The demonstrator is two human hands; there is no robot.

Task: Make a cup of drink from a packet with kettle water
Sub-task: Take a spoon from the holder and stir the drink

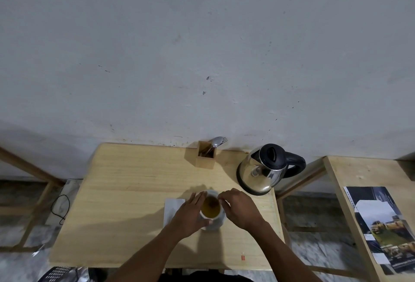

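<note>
A white cup [214, 223] stands near the table's front middle, filled with yellow-brown liquid [211, 211]. A darker clump [212, 202] floats at the far side of the liquid. My left hand [188, 214] wraps the cup's left side, thumb across its front. My right hand [239, 208] hovers at the cup's right rim, thumb and forefinger pinched together just above it. Anything between those fingertips is too thin to see. The steel kettle [260, 171] with its black lid and handle stands at the back right. A white paper piece [171, 208] lies left of the cup, partly under my left hand.
A wooden holder [205, 156] with a spoon and fork stands at the table's back edge against the wall. A second wooden table [336, 182] with a printed sheet [381, 225] is on the right. A black cable [59, 208] lies on the floor to the left.
</note>
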